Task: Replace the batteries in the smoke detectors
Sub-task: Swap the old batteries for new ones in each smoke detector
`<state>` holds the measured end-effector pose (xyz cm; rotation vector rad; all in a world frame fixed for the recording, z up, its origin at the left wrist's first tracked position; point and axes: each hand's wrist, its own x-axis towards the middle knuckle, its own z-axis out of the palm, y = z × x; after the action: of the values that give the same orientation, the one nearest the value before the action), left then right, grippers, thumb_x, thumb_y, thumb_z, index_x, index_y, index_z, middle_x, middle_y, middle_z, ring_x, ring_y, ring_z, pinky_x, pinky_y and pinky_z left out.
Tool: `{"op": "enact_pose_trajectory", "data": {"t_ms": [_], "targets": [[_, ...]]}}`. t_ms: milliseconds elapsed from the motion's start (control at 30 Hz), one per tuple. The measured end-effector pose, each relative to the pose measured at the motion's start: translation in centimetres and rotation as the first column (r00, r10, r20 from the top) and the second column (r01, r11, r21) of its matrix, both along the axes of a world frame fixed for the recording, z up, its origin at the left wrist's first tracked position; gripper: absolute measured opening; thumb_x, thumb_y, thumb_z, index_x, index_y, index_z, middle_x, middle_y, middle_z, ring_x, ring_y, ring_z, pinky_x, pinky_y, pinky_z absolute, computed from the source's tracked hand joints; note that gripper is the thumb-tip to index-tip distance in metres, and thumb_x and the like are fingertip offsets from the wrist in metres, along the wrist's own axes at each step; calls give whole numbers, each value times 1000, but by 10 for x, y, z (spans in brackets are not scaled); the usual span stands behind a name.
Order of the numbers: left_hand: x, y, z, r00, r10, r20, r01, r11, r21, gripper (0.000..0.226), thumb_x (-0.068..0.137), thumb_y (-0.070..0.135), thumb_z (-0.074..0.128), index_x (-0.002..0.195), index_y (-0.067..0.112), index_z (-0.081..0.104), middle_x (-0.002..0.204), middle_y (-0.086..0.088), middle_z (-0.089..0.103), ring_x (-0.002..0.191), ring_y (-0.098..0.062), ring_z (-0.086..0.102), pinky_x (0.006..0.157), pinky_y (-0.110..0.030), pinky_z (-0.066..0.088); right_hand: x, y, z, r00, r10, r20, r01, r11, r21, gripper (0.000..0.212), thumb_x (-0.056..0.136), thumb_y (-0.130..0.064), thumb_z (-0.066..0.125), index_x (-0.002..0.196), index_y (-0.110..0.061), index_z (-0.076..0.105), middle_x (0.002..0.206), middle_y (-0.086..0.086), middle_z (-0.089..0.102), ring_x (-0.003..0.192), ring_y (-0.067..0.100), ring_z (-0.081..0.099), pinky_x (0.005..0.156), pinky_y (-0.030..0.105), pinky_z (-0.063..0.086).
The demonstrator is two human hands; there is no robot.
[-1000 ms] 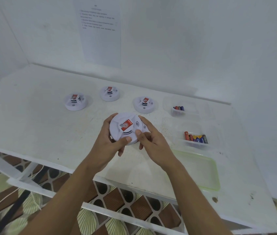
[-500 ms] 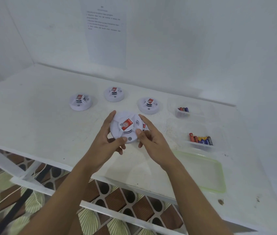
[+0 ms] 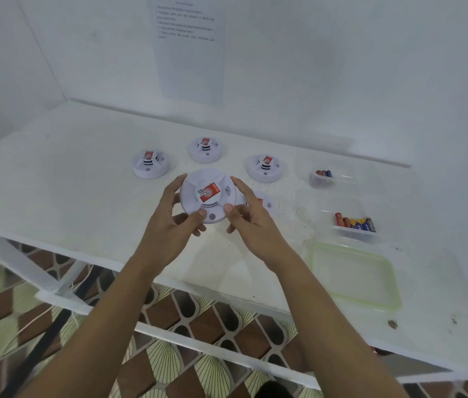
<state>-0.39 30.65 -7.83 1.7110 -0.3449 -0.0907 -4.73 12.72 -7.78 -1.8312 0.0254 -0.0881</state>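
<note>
I hold a round white smoke detector with a red label just above the white table. My left hand grips its left rim, thumb on the near edge. My right hand grips its right rim, thumb on the front. Another detector lies on the table behind my right fingers, mostly hidden. Three more detectors stand behind: left, middle, right. A clear tub holds several batteries; a second tub holds a few.
A clear lid with a green rim lies on the table at the near right. A printed sheet hangs on the back wall. White walls close the table at the back and right. The table's front edge runs below my wrists.
The detector has turned a little in my hands and sits slightly higher. My left fingers spread further round its rim. The view has shifted down, so everything sits higher in the frame.
</note>
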Motion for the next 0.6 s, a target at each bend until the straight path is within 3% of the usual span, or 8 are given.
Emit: {"op": "enact_pose_trajectory", "data": {"t_ms": [100,200,300,600], "targets": [[1,2,5,1000,11,11,-12,1000,12,62,94,17,65,145,37,36,122,12,57,79,-19,72,69,-28,60,2,3,4,1000,1,-1,-1,999,32,52,103,-39,51,150,-46,30,117,1,67,78,1,62,73,9,50],[4,4,9,1000,-4,16,3,999,41,65,95,19,64,149,37,33,126,10,57,82,-20,72,74,-32,61,5,4,3,1000,0,2,0,999,48,53,103,-40,52,150,-46,29,116,1,68,79,2,63,74,10,51],[7,5,13,999,-41,21,40,998,58,67,95,20,64,151,37,31,126,22,56,85,-21,71,78,-35,60,7,1,4,1000,3,-9,-3,999,50,53,103,-38,52,150,-46,29,114,2,69,78,2,64,73,7,49],[18,-9,21,999,-45,14,44,998,52,64,95,17,64,149,34,35,115,32,59,85,-19,70,78,-37,61,21,-15,13,999,26,-20,-26,1000,18,51,102,-42,52,148,-47,30,110,2,70,78,0,64,75,16,47]]}}
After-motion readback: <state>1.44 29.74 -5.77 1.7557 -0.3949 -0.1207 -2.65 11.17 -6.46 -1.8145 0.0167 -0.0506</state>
